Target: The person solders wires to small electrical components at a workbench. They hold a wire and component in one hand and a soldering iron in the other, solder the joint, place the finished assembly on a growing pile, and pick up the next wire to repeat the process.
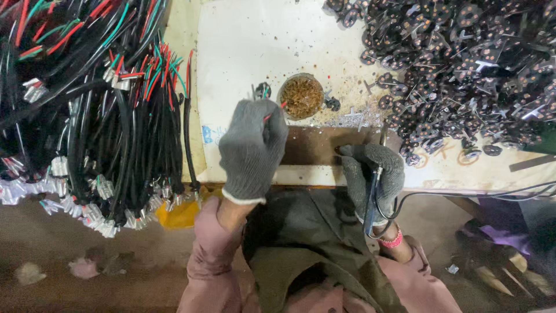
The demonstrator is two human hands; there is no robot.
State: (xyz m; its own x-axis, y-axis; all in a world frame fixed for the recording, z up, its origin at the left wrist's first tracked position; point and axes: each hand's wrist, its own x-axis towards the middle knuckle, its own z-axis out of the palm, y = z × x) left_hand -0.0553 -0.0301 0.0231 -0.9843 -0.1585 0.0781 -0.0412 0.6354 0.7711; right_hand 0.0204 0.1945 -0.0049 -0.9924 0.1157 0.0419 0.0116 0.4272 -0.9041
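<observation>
Bright overhead light is washing out the pale table top (pixel 249 40), nearly glaring. The floor (pixel 69 249) below is lying dim, slightly soft, with wide-angle bending at edges.

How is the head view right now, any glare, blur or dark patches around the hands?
Head view: the white work surface is bright, nearly washed out at the top; the left hand and right hand in grey gloves are fairly sharp; the cable bundle sits in deep shadow; the floor is dim and soft; edges bow slightly, wide-angle.
</observation>
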